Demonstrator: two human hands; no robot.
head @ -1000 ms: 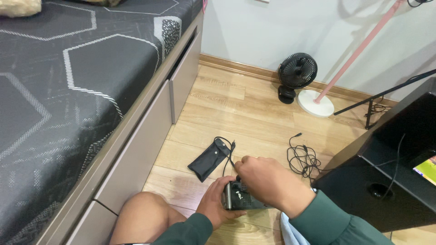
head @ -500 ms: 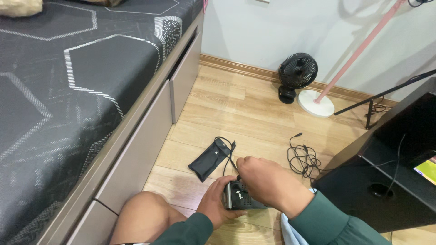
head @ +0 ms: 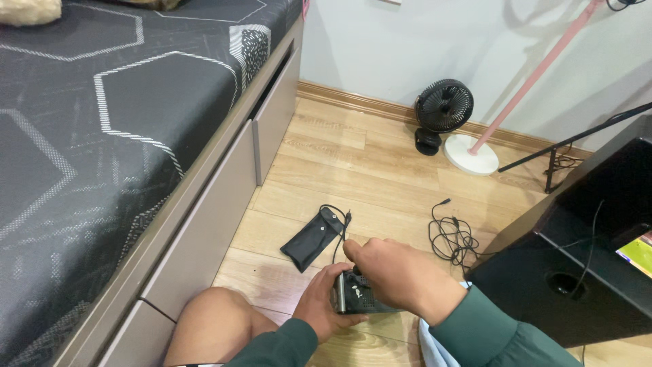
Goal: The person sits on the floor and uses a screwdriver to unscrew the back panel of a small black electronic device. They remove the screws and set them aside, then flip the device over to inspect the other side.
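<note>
Both hands on a small black device above the floor.
Left hand (head: pixel 326 306) grips the device (head: pixel 360 299) (edge-on); right hand (head: pixel 401 275) pinches its top, pouch (head: pixel 312 239) near.

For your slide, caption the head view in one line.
Left hand steadies a small black device, right hand atop it, beside a black pouch.

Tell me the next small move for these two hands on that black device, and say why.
Probably keep the left hand gripping the small black device steady while the right hand presses its fingertips in at the device's top edge. The thin black cable runs from the black pouch on the wooden floor toward that spot, and the right hand hides where it ends.
</note>
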